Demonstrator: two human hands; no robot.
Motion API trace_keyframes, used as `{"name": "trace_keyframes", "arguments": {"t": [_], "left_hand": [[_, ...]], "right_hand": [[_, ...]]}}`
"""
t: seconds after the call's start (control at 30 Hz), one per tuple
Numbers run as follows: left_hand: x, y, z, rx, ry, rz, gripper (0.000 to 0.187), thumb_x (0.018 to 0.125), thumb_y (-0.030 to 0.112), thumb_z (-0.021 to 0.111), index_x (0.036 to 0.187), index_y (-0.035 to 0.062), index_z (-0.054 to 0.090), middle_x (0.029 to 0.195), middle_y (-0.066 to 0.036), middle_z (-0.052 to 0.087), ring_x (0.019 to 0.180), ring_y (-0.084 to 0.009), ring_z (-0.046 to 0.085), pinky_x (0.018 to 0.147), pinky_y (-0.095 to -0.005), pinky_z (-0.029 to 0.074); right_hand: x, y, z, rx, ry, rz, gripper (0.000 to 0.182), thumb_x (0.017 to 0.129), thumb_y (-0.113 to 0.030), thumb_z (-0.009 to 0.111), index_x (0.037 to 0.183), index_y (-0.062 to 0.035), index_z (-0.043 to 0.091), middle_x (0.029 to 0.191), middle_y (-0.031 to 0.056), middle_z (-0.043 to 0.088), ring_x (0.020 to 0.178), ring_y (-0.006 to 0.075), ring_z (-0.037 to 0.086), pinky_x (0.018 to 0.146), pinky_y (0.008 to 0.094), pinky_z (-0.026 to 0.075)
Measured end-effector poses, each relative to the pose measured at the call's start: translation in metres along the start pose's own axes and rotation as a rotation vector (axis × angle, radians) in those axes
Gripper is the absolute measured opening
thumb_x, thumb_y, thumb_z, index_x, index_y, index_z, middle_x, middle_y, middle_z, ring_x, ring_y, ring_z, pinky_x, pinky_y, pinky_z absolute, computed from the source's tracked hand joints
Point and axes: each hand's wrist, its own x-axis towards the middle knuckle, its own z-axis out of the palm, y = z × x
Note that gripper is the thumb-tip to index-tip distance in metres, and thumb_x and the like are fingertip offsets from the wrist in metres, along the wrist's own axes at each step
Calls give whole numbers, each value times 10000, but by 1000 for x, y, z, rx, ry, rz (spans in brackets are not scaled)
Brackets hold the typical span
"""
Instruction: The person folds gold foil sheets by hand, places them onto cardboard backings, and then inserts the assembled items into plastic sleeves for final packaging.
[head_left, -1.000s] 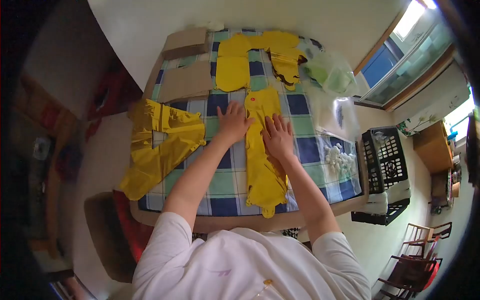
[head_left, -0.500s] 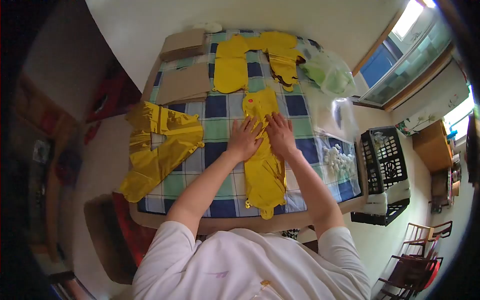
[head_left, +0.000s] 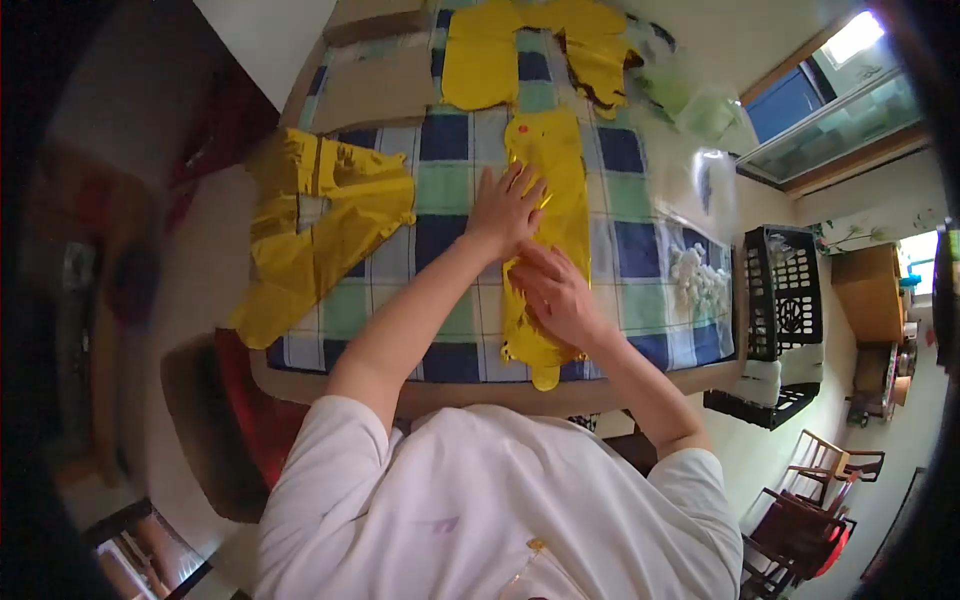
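- My left hand [head_left: 507,208] lay flat and spread wide on the long yellow foil balloon [head_left: 552,190], fingers pointing away from me, pressing rather than gripping; it had hold of nothing.
- My right hand [head_left: 556,297] sat on the same balloon, nearer to me than the left one, palm down with the fingers loosely bent; whether they pinched the foil or merely pressed it I could not tell.
- The balloon ran lengthwise away from me under both hands, its near end reaching the front edge of the checked tablecloth [head_left: 440,135], its far end well past my left fingertips.
- A crumpled golden foil sheet [head_left: 312,230] hung over the left edge of the tablecloth, near the balloon but apart from it.
- More yellow foil pieces [head_left: 480,60] lay at the far end of the tablecloth, beyond the balloon.
- Flat brown cardboard [head_left: 372,88] lay at the cloth's far left corner.
- A black plastic crate [head_left: 785,300] stood off the right side of the tablecloth.
- Small white bits [head_left: 698,280] lay on the cloth's right edge, between balloon and crate.
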Motion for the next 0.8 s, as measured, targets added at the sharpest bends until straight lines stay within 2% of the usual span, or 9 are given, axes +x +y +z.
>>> {"name": "trace_keyframes", "arguments": {"t": [0.2,0.3,0.4,0.47,0.53,0.6,0.7,0.77,0.8], "left_hand": [[-1,1,3,10,38,2,505,931,360,440,1369,110,431,1442,-108,372,1366,-271,285,1084,-563,179],[2,1,4,-10,13,-12,508,933,367,427,1371,109,429,1444,-108,369,1369,-269,280,1090,-556,172],[1,0,1,-95,65,-3,491,920,308,488,1363,103,430,1453,-136,350,1346,-304,320,1072,-580,205],[2,-6,-9,-207,150,-24,472,910,265,503,1343,85,448,1437,-143,365,1359,-302,295,1072,-570,215],[14,-32,-17,-217,275,-45,459,887,212,532,1318,66,469,1419,-154,378,1350,-307,302,1062,-559,243],[25,-78,-22,-130,424,-74,455,850,149,575,1286,48,492,1400,-170,389,1317,-322,343,1043,-546,290],[41,-151,-45,125,393,-275,436,792,91,608,1215,21,528,1308,-180,466,1220,-340,433,1018,-493,346],[40,-171,-82,-7,111,-507,395,746,51,630,1133,18,560,1199,-170,532,1113,-353,504,962,-457,406],[38,-186,-84,-11,70,-460,372,743,43,627,1110,24,566,1179,-169,541,1100,-357,513,946,-452,419]], "right_hand": [[-62,-63,9,26,-219,-143,368,783,-73,622,1150,-78,608,1256,122,553,1167,286,529,1016,412,399],[-77,-62,-4,259,-266,-149,338,784,-52,620,1122,-67,619,1149,118,614,1060,290,594,922,387,468],[-69,-43,-31,237,25,94,311,789,-2,596,1096,-46,623,1042,128,645,959,299,621,822,370,498],[-65,-6,-38,87,307,240,288,794,39,569,1068,-27,624,1005,143,635,908,297,617,771,368,492],[-65,21,-47,-30,504,298,282,797,55,552,1060,-21,620,991,146,627,886,307,610,759,368,490],[-76,40,-44,-14,575,390,266,801,59,541,1044,-19,619,986,145,625,888,313,602,776,366,485],[-76,46,-45,-130,562,372,253,805,60,530,1029,-19,618,982,145,622,901,319,589,803,370,475],[-75,43,-44,-219,526,354,234,811,47,526,1015,-23,619,976,144,618,927,315,576,830,382,461],[-73,44,-44,-216,530,346,231,811,45,527,1011,-24,618,973,142,616,928,315,574,827,384,461]]}}
